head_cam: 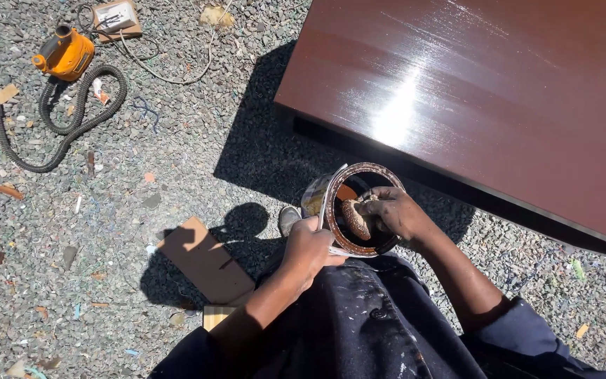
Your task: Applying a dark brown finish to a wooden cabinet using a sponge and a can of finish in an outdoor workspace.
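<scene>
My left hand (308, 247) grips the side of a round metal tin (331, 191) with a stained brown rim, tilted toward me. My right hand (395, 212) reaches into the tin's mouth and pinches a brown-soaked pad or sponge (355, 219) just above the dark liquid inside. Both hands are in front of my dark paint-spattered clothes. A glossy dark reddish-brown wooden panel (499, 91) lies flat just beyond the tin, shining in the sun.
The ground is grey gravel (142, 161) littered with scraps. An orange blower with a grey corrugated hose (64, 55) lies at the far left, next to a small board with cables (115, 17). A brown board piece (205, 260) lies by my foot.
</scene>
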